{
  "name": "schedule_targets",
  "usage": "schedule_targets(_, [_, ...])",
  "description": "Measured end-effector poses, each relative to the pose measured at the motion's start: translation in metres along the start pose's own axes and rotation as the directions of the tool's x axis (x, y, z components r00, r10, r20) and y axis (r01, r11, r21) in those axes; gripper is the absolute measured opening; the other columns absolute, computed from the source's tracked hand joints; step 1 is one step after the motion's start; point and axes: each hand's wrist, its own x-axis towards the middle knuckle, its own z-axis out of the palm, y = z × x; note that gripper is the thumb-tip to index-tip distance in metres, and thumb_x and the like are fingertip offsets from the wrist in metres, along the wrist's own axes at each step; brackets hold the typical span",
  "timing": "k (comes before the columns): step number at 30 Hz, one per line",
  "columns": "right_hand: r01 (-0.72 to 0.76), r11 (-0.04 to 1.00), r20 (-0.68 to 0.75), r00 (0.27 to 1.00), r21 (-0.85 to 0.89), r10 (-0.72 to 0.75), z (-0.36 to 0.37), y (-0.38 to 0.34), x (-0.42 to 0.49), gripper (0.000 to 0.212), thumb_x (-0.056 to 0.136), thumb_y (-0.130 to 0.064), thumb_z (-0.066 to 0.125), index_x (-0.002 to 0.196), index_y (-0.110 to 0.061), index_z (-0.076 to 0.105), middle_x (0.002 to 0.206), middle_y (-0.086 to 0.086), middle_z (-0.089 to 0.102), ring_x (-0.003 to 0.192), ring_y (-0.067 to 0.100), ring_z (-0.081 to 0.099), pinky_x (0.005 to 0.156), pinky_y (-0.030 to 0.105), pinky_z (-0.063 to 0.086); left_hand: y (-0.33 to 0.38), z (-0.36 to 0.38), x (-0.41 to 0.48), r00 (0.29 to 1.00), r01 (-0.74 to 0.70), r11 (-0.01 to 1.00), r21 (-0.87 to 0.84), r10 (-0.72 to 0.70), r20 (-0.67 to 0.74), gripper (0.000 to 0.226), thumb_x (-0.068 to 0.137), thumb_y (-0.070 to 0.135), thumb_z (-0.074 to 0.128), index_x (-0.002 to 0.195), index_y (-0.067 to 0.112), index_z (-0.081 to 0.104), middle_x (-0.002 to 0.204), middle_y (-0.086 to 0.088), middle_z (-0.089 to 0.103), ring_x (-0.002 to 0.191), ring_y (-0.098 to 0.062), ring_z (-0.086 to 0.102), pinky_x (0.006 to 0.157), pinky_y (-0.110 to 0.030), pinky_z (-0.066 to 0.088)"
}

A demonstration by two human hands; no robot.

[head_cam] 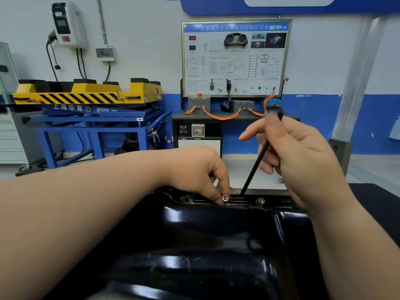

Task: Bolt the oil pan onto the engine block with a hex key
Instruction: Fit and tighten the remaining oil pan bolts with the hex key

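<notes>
— Where is the oil pan (pixel 205 230)?

— Right in the foreground, black and glossy, with its far flange running across under both hands.

— And the fasteners?

— A silver bolt (pixel 225 198) stands on that far flange. The left hand (pixel 201 172) reaches over the pan and pinches it between curled fingertips. A second bolt (pixel 261 200) sits on the same flange, to the right of the first. To the left of the first is a dark hole (pixel 186 199); I cannot tell whether anything is in it.

— The tool?

— The hex key (pixel 255 165) slants down toward the pan's far edge, and its tip lands between the two bolts. Whether the tip touches anything I cannot tell. The right hand (pixel 303 156) grips it near the bent top, with the forefinger stretched out and the other fingers curled round the shaft.

— What is past the pan?

— Straight behind it, against the wall, stands a training board (pixel 236 59) with wiring diagrams and orange cables. Behind the pan to the left is a blue lift table (pixel 86 94) with a yellow striped top. Above that, a wall charger (pixel 68 24) is mounted.
</notes>
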Motion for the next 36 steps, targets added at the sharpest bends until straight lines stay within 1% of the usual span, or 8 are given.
schedule_targets(2, [0.029, 0.999, 0.056, 0.998, 0.025, -0.03, 0.0, -0.002, -0.003, 0.035, 0.092, -0.04, 0.046, 0.074, -0.019, 0.068, 0.048, 0.004, 0.034, 0.041, 0.014, 0.031, 0.042, 0.027, 0.027, 0.001, 0.0, 0.0, 1.0, 0.004, 1.0, -0.006, -0.004, 0.004, 0.008, 0.077, 0.025, 0.074, 0.083, 0.029, 0.072, 0.043, 0.02, 0.046, 0.046, 0.001, 0.045, 0.054, -0.013, 0.035])
schedule_targets(9, [0.067, 0.996, 0.128, 0.99, -0.058, -0.059, 0.003, -0.005, -0.005, 0.034, 0.09, -0.037, 0.046, 0.065, -0.017, 0.059, 0.049, 0.009, 0.048, 0.041, 0.019, 0.044, 0.042, 0.024, 0.037, 0.002, -0.001, -0.001, 1.0, 0.018, 1.0, -0.021, -0.017, 0.015, 0.008, 0.077, 0.025, 0.074, 0.076, 0.03, 0.069, 0.04, 0.018, 0.045, 0.043, 0.001, 0.044, 0.05, -0.009, 0.033])
schedule_targets(14, [0.082, 0.991, 0.159, 0.985, -0.105, -0.065, 0.006, -0.003, -0.007, 0.033, 0.089, -0.036, 0.047, 0.064, -0.017, 0.058, 0.047, 0.008, 0.051, 0.04, 0.012, 0.046, 0.044, 0.021, 0.039, 0.003, -0.002, 0.0, 1.0, 0.025, 1.0, 0.004, -0.025, -0.006, 0.042, 0.076, 0.023, 0.075, 0.044, 0.043, 0.056, 0.039, 0.016, 0.045, 0.042, 0.001, 0.044, 0.048, -0.008, 0.032])
schedule_targets(21, [0.168, 0.962, 0.221, 0.968, -0.215, -0.12, 0.007, -0.004, -0.009, 0.031, 0.09, -0.035, 0.052, 0.068, -0.015, 0.06, 0.056, 0.008, 0.058, 0.049, 0.013, 0.055, 0.054, 0.021, 0.042, 0.001, -0.001, 0.001, 1.0, 0.023, 0.999, 0.031, -0.023, -0.012, 0.038, 0.076, 0.025, 0.075, 0.047, 0.039, 0.055, 0.043, 0.014, 0.047, 0.046, -0.001, 0.045, 0.05, -0.011, 0.033])
schedule_targets(26, [0.153, 0.963, 0.319, 0.945, -0.222, -0.077, 0.004, -0.012, -0.011, 0.021, 0.089, -0.025, 0.051, 0.08, -0.015, 0.068, 0.073, 0.006, 0.068, 0.054, 0.014, 0.062, 0.056, 0.023, 0.052, 0.001, 0.0, 0.0, 1.0, 0.002, 0.998, 0.062, 0.0, -0.025, 0.011, 0.077, 0.029, 0.074, 0.079, 0.03, 0.063, 0.074, -0.005, 0.062, 0.065, -0.01, 0.052, 0.06, -0.015, 0.038])
schedule_targets(29, [0.142, 0.953, 0.395, 0.918, -0.267, -0.026, -0.001, -0.015, -0.011, 0.016, 0.089, -0.013, 0.051, 0.084, -0.015, 0.065, 0.082, -0.002, 0.071, 0.062, 0.013, 0.065, 0.063, 0.024, 0.055, 0.0, 0.0, 0.001, 0.999, 0.012, 0.998, 0.063, -0.01, -0.037, 0.019, 0.076, 0.03, 0.074, 0.066, 0.037, 0.059, 0.071, -0.005, 0.063, 0.07, -0.016, 0.057, 0.066, -0.021, 0.042])
schedule_targets(32, [0.116, 0.954, 0.431, 0.902, -0.278, 0.016, -0.005, -0.017, -0.011, 0.024, 0.092, 0.002, 0.051, 0.087, -0.017, 0.065, 0.082, -0.005, 0.072, 0.066, 0.014, 0.066, 0.068, 0.029, 0.057, 0.0, 0.0, 0.001, 0.998, 0.025, 0.997, 0.067, -0.021, -0.058, 0.039, 0.075, 0.029, 0.075, 0.046, 0.045, 0.055, 0.049, 0.011, 0.049, 0.053, -0.003, 0.048, 0.052, -0.01, 0.035])
schedule_targets(36, [0.127, 0.953, 0.424, 0.906, -0.276, 0.002, -0.003, -0.018, -0.011, 0.021, 0.088, 0.004, 0.056, 0.085, -0.012, 0.069, 0.079, -0.001, 0.072, 0.066, 0.013, 0.068, 0.066, 0.025, 0.057, -0.002, 0.001, 0.001, 0.998, 0.042, 0.999, 0.035, -0.04, -0.055, 0.039, 0.074, 0.028, 0.076, 0.046, 0.041, 0.053, 0.057, 0.005, 0.049, 0.059, -0.01, 0.049, 0.058, -0.018, 0.039])
